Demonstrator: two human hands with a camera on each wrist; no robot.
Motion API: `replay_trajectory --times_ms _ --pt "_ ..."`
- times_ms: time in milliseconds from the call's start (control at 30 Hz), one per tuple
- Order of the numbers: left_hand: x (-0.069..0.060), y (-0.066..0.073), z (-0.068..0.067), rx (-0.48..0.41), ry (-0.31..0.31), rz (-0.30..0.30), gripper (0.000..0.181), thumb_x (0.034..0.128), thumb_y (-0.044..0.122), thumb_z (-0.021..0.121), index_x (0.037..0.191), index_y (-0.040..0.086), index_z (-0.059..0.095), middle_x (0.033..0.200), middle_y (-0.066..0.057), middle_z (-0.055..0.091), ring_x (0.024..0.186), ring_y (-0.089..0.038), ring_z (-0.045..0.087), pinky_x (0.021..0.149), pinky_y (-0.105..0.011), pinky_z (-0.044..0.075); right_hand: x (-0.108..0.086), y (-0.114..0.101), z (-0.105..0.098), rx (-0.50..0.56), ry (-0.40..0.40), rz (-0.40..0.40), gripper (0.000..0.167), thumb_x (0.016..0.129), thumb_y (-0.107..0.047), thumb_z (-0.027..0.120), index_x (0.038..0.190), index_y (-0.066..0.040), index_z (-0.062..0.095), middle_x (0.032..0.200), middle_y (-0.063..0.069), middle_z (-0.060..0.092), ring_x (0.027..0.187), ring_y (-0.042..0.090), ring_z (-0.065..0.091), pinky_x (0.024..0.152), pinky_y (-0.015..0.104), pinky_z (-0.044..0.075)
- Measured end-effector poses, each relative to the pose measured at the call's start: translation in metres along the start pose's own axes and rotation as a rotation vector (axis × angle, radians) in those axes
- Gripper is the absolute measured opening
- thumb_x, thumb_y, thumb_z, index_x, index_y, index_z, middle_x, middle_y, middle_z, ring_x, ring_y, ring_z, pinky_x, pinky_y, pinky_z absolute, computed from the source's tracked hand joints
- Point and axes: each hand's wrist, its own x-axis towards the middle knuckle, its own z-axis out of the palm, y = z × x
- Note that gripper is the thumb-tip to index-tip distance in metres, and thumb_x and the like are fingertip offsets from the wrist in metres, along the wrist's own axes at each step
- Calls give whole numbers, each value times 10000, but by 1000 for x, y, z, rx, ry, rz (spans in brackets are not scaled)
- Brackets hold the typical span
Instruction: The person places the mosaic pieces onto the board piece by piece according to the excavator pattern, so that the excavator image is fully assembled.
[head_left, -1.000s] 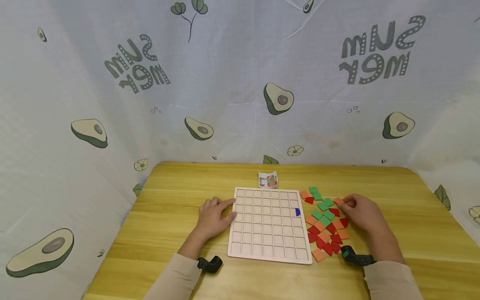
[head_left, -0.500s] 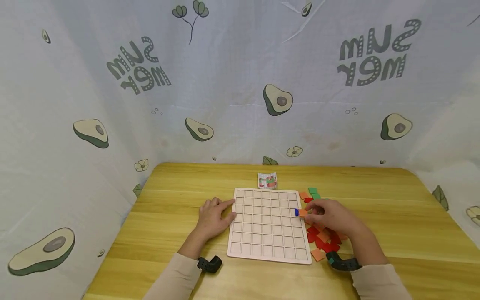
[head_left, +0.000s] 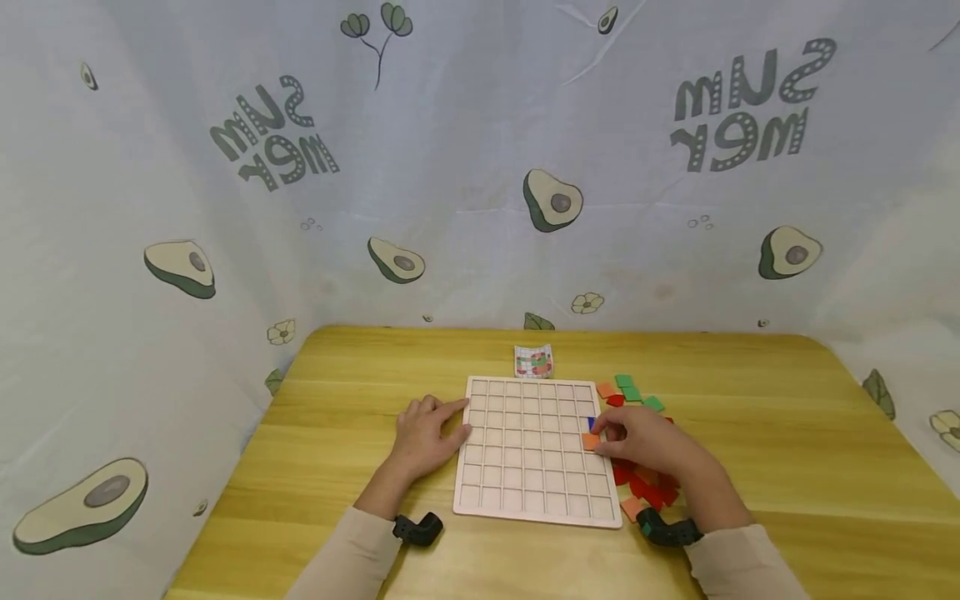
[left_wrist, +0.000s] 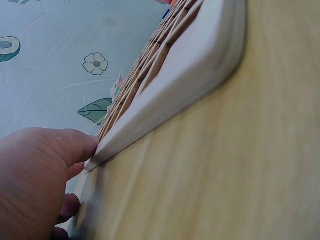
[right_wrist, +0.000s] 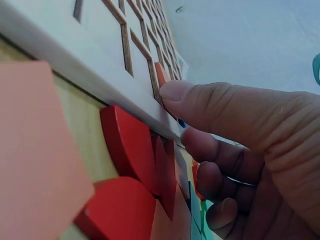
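Note:
A pale grid board [head_left: 525, 450] lies on the table. My right hand [head_left: 647, 437] holds an orange square [head_left: 591, 442] by its edge, at a cell in the board's right column, just below a blue piece [head_left: 591, 423]. In the right wrist view the thumb of my right hand [right_wrist: 240, 115] touches the orange square [right_wrist: 161, 74] at the cell. My left hand [head_left: 426, 435] rests at the board's left edge, thumb and forefinger touching it; in the left wrist view the hand [left_wrist: 40, 170] meets the board's rim [left_wrist: 150, 117].
Loose red pieces [head_left: 647, 490], green squares [head_left: 632, 393] and orange squares lie right of the board, partly under my right hand. A small patterned card [head_left: 533, 362] lies behind the board. A printed cloth hangs behind the table.
My right hand has carried an orange square left from the loose pieces to the board, then slightly down, below the blue piece. My left hand has stayed in place.

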Motion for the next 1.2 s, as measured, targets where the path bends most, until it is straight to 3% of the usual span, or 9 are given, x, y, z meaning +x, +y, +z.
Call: replay_trajectory --times_ms 267,567,800,967,1200 --pt "2 0 0 -6 -8 -17 477 957 446 639 1407 291 636 970 17 525 847 -156 367 772 -348 253 0 5 -3 7 19 -6 217 899 -278 782 1059 -149 711 827 -22 597 767 153 529 660 284 439" --pt "0 0 0 -9 -17 -19 479 954 446 637 1407 287 637 1000 4 548 853 -159 380 782 -351 259 -13 28 -26 -45 139 53 280 958 -273 711 1171 -91 696 884 26 570 828 191 515 691 317 448" --pt "0 -2 0 -15 -20 -19 482 954 448 635 1409 288 635 996 0 547 843 -162 376 782 -355 258 -23 40 -41 -17 175 114 298 1005 -225 642 1235 -36 652 927 74 569 798 209 512 644 324 442" --pt "1 -3 0 3 -15 -17 481 957 454 629 1409 290 635 995 -1 545 844 -163 376 782 -353 257 -11 38 -31 -61 216 94 293 1001 -234 648 1215 -35 673 951 96 612 837 225 535 691 343 477" --pt "-1 -1 0 -9 -11 -20 474 954 450 636 1400 289 643 972 8 535 843 -162 374 793 -360 260 9 37 -1 -155 291 59 434 977 -226 675 1348 -7 620 1033 195 599 878 302 567 809 513 534"
